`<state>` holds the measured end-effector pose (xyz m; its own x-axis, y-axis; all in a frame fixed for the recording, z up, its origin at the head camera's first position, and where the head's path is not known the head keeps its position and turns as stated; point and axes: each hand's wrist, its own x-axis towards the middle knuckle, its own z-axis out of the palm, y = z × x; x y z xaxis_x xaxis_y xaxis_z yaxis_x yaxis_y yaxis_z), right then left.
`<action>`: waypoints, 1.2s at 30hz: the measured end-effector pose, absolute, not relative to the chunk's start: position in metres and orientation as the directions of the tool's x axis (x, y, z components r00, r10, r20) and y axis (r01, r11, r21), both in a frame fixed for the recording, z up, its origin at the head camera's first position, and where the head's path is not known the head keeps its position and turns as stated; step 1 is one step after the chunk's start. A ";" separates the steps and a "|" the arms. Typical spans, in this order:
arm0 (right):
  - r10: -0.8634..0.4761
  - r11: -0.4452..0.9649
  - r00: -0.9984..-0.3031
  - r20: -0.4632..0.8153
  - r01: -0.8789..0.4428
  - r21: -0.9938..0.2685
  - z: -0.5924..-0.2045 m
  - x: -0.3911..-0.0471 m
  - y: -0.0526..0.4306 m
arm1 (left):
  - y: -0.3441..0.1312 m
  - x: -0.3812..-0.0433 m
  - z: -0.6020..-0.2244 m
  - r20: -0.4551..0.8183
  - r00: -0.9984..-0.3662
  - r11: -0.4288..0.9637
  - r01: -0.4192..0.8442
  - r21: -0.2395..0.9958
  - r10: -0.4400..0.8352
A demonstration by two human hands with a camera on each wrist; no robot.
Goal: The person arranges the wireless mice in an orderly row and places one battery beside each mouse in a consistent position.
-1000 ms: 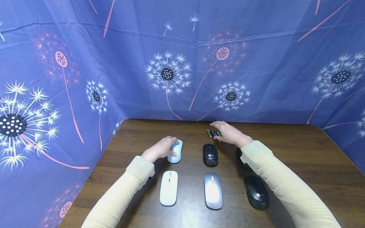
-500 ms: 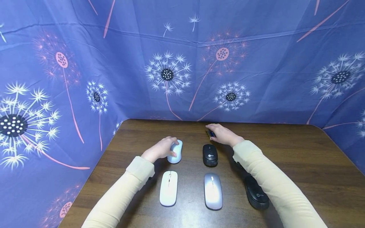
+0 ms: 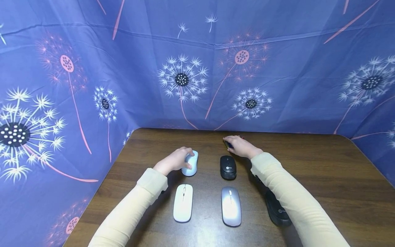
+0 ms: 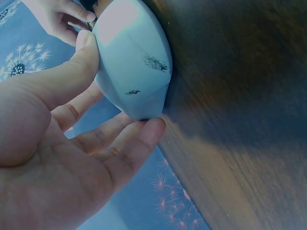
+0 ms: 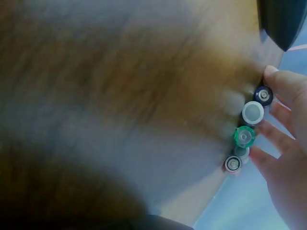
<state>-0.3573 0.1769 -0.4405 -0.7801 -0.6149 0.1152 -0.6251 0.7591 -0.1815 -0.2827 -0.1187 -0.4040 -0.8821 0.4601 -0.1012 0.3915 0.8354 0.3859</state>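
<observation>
My left hand [image 3: 176, 159] grips a light blue computer mouse [image 3: 193, 160] on the table, thumb on one side and fingers on the other. The left wrist view shows the mouse [image 4: 129, 48] tilted in that view, with dark scuffs on its shell. At the table's back, my right hand [image 3: 242, 146] arches over several small batteries [image 3: 228, 144], hiding most of them in the head view. From the right wrist, they show end-on in a row: a dark blue battery [image 5: 263, 96] by my thumb, a green battery [image 5: 244, 137] farther along, fingers behind them.
A black mouse [image 3: 228, 167] stands just in front of the batteries. Nearer lie a white mouse [image 3: 183, 203] and a grey mouse [image 3: 231, 206]. Another black mouse [image 3: 274, 207] is partly under my right sleeve. A blue dandelion-print cloth [image 3: 197, 68] hangs behind the wooden table [image 3: 333, 171].
My right hand has moved left and lower over the batteries, covering more of them, and has stayed there since half a second ago. The left hand and its mouse have not moved.
</observation>
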 end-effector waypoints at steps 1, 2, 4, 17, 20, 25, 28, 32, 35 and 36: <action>-0.616 0.757 -0.778 0.119 -0.627 -0.182 -0.441 -0.358 0.177 | -0.118 -0.283 -0.404 -0.100 -0.882 0.834 0.390 0.389 0.460; -0.618 0.755 -0.776 0.123 -0.630 -0.180 -0.441 -0.358 0.177 | -0.118 -0.282 -0.403 -0.101 -0.883 0.834 0.389 0.391 0.459; -0.620 0.753 -0.774 0.127 -0.633 -0.182 -0.443 -0.359 0.178 | -0.118 -0.282 -0.402 -0.105 -0.883 0.836 0.386 0.391 0.457; -0.633 0.734 -0.758 0.154 -0.652 -0.193 -0.441 -0.358 0.178 | -0.118 -0.282 -0.402 -0.120 -0.884 0.841 0.376 0.390 0.452; -0.631 0.735 -0.760 0.155 -0.650 -0.194 -0.440 -0.359 0.177 | -0.118 -0.281 -0.402 -0.123 -0.885 0.843 0.373 0.388 0.449; -0.627 0.734 -0.761 0.165 -0.648 -0.201 -0.435 -0.361 0.175 | -0.118 -0.280 -0.400 -0.124 -0.888 0.844 0.367 0.392 0.443; -0.638 0.720 -0.748 0.182 -0.664 -0.202 -0.431 -0.361 0.174 | -0.117 -0.280 -0.400 -0.123 -0.888 0.843 0.366 0.394 0.443; -0.645 0.715 -0.742 0.183 -0.671 -0.196 -0.424 -0.360 0.173 | -0.117 -0.280 -0.401 -0.122 -0.889 0.844 0.366 0.392 0.442; -0.639 0.722 -0.750 0.173 -0.662 -0.203 -0.418 -0.358 0.172 | -0.118 -0.280 -0.401 -0.121 -0.889 0.844 0.366 0.391 0.442; -0.634 0.725 -0.754 0.169 -0.656 -0.210 -0.416 -0.357 0.172 | -0.118 -0.280 -0.401 -0.120 -0.889 0.844 0.368 0.391 0.442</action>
